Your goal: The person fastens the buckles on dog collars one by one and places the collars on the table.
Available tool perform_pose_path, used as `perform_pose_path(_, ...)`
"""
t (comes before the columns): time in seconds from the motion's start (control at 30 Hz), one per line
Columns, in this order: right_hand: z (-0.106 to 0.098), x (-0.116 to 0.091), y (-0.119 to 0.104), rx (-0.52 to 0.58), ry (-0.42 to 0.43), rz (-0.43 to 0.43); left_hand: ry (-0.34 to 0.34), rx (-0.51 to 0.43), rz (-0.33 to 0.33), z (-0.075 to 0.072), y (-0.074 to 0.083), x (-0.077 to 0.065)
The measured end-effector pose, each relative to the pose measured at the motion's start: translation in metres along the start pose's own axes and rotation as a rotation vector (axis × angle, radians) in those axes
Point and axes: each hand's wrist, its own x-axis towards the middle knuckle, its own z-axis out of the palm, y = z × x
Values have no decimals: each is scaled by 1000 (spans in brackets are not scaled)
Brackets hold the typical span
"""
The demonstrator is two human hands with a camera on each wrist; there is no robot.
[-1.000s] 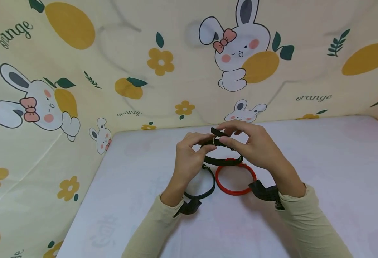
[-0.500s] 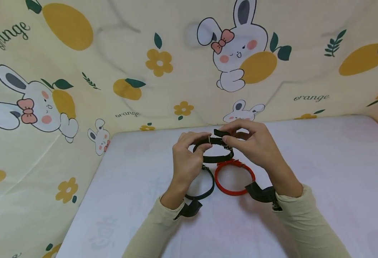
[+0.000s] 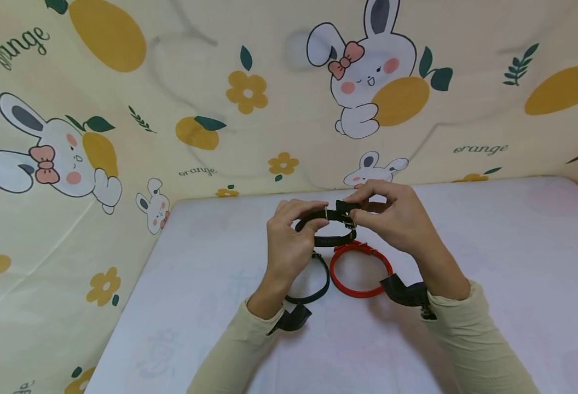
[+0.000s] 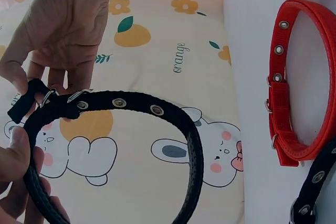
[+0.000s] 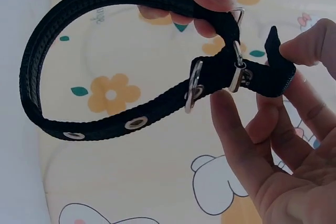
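Both hands hold a black buckle collar [image 3: 338,241] up over the table, formed into a loop. My left hand [image 3: 289,238] grips its band between thumb and fingers, near a metal ring. With my right hand [image 3: 389,216] I pinch the collar's folded strap end [image 5: 278,72], just past the buckle [image 5: 239,77]. In the right wrist view the strap runs through the buckle, and metal eyelets [image 5: 136,123] line the band. Behind and below lie a red collar [image 3: 360,294], buckled into a loop, and a second dark collar [image 3: 327,282], partly hidden by my left hand.
The white table [image 3: 210,284] spreads out around the hands. A cream cloth with rabbits and oranges [image 3: 269,126] hangs behind the table and on its left. Black straps [image 3: 404,293] sit at both wrists.
The held collar's loop looks smaller than a second ago. My right hand, pinching the strap end, has shifted slightly right; my left hand keeps its grip.
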Motion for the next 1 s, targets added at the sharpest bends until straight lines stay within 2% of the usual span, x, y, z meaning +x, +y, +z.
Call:
perform_pose_path(0.2, 4, 1, 3, -28, -25, 4, 8, 5, 1, 0, -3, -2)
perform_pose_path(0.37, 7, 0, 5, -123, -29, 22, 14, 13, -6, 2, -4, -2)
perform_pose_path(0.53, 9, 3, 3, -206, -54, 0, 29, 30, 6, 2, -2, 1)
perform_pose_path(0.67, 8, 2, 3, -248, -86, -26, -1, 18, -3, 1, -2, 3)
perform_pose_path(0.8, 2, 1, 8, -298, -162, -65, -41, -49, -101, -3, -5, 6)
perform_pose_path(0.93, -6, 4, 13, -367, -253, -26, -34, -164, -229, -9, -8, 12)
perform_pose_path(1.0, -8, 6, 16, -375, -259, -6, -20, -220, -290, -12, -9, 14)
